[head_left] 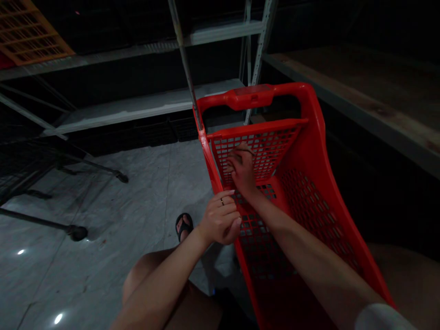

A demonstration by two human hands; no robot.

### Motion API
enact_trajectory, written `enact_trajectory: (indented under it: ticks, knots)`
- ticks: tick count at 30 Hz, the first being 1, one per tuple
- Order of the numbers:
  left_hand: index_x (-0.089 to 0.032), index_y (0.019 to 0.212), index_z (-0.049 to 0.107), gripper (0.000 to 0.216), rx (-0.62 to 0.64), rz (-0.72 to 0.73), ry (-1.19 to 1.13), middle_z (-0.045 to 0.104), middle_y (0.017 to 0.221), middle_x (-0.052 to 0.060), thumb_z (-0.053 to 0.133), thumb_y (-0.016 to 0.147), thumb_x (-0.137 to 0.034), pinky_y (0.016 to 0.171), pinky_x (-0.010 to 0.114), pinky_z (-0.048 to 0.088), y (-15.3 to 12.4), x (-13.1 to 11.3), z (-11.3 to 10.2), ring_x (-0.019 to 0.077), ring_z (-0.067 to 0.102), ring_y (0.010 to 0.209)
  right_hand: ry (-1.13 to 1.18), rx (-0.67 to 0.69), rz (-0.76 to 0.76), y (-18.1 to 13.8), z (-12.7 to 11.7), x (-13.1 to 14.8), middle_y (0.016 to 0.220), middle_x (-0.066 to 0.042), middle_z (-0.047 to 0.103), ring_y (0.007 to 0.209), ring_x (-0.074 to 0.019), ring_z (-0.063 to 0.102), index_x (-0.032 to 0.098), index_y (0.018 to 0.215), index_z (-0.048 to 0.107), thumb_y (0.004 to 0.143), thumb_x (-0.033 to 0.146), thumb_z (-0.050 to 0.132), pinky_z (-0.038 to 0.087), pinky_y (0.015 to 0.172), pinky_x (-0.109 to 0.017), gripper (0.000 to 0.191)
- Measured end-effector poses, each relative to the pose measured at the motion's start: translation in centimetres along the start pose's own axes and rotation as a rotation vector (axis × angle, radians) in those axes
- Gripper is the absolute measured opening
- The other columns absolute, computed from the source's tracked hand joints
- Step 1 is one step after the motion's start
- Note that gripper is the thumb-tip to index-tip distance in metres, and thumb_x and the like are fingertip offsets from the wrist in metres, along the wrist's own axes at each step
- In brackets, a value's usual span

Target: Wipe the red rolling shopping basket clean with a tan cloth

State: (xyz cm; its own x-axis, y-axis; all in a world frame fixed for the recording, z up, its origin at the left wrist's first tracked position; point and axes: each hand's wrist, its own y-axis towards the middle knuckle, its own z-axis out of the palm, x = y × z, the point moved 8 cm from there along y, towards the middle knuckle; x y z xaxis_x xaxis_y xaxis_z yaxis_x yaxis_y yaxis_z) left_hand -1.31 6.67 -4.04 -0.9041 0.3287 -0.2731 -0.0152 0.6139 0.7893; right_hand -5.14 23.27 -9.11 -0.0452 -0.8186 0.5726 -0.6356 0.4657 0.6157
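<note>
A red plastic shopping cart (323,137) with grid-patterned sides stands in front of me. My left hand (222,219), with a ring on one finger, is curled over the cart's near-left rim. Inside the basket, my right hand (242,169) is closed against the red grid flap (275,142) below the handle (254,95). A small brownish, soft-looking piece (244,148) shows at its fingers; its kind is too dark to make out. The basket's lower end lies in shadow.
White metal shelving (144,110) stands behind the cart, with an orange crate (30,36) at upper left. A wooden-edged shelf (360,105) runs along the right. Dark legs on casters (78,233) reach across the grey tiled floor (137,197). A thin metal pole (187,64) rises beside the handle.
</note>
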Motion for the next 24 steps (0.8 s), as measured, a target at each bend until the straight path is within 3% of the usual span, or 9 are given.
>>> enact_trajectory:
  ticks: [4,8,13,16,18,21,24]
  knots:
    - [-0.023,0.065,0.05,0.025,-0.014,0.001,0.007,0.047,0.057,-0.003,0.045,0.089,-0.019,0.1,0.04,0.057,0.1,0.1,0.0,0.0144,0.05,0.062,0.033,-0.066,-0.164,3.4,-1.6,3.5,0.129,-0.005,0.063,0.13,-0.0217,0.055,0.03,0.128,0.059,0.085,0.002,0.044,0.045,0.119,-0.048,0.054]
    - [-0.023,0.064,0.048,0.025,-0.03,0.02,-0.003,0.046,0.056,-0.004,0.046,0.089,-0.018,0.1,0.04,0.057,0.1,0.0,-0.1,0.014,0.048,0.06,0.062,-0.049,-0.296,5.8,-0.9,5.9,0.139,-0.007,0.061,0.137,-0.0192,0.054,0.025,0.136,0.055,0.094,0.007,0.042,0.045,0.12,-0.043,0.047]
    - [-0.022,0.065,0.052,0.025,0.004,0.002,0.007,0.05,0.058,-0.003,0.046,0.089,-0.018,0.104,0.041,0.056,-0.1,0.4,-0.2,0.0143,0.051,0.064,-0.003,0.189,-0.157,1.5,3.3,1.7,0.128,-0.01,0.069,0.124,-0.0223,0.062,0.022,0.12,0.067,0.097,0.012,0.042,0.054,0.108,-0.041,0.036]
    - [-0.022,0.065,0.053,0.026,0.004,-0.012,0.015,0.051,0.059,-0.002,0.046,0.09,-0.018,0.106,0.043,0.056,-0.1,0.7,-0.5,0.0148,0.052,0.066,0.003,0.282,-0.116,-1.1,3.8,0.3,0.119,-0.013,0.071,0.117,-0.0256,0.064,0.018,0.114,0.069,0.092,0.01,0.044,0.057,0.101,-0.044,0.033]
    - [-0.022,0.066,0.054,0.027,0.011,-0.017,0.023,0.052,0.059,-0.002,0.045,0.091,-0.018,0.106,0.044,0.056,-0.1,0.8,-0.5,0.0151,0.052,0.066,0.036,0.244,-0.14,-0.7,2.6,1.1,0.118,-0.012,0.07,0.118,-0.0257,0.063,0.019,0.115,0.068,0.089,0.008,0.045,0.056,0.103,-0.045,0.036]
    - [-0.023,0.065,0.053,0.027,0.023,-0.018,0.025,0.051,0.058,-0.003,0.045,0.091,-0.018,0.105,0.043,0.057,-0.1,0.7,-0.4,0.0151,0.052,0.065,0.066,0.045,-0.161,2.8,-0.2,3.3,0.127,-0.007,0.067,0.126,-0.0237,0.059,0.025,0.121,0.066,0.089,0.007,0.044,0.05,0.112,-0.047,0.043]
    - [-0.023,0.063,0.051,0.027,0.014,0.0,0.012,0.047,0.056,-0.003,0.046,0.089,-0.018,0.102,0.042,0.058,-0.1,0.5,-0.4,0.0146,0.05,0.062,0.078,-0.034,-0.178,6.0,-0.6,4.6,0.134,-0.004,0.064,0.133,-0.0221,0.055,0.03,0.126,0.064,0.094,0.008,0.043,0.046,0.117,-0.047,0.044]
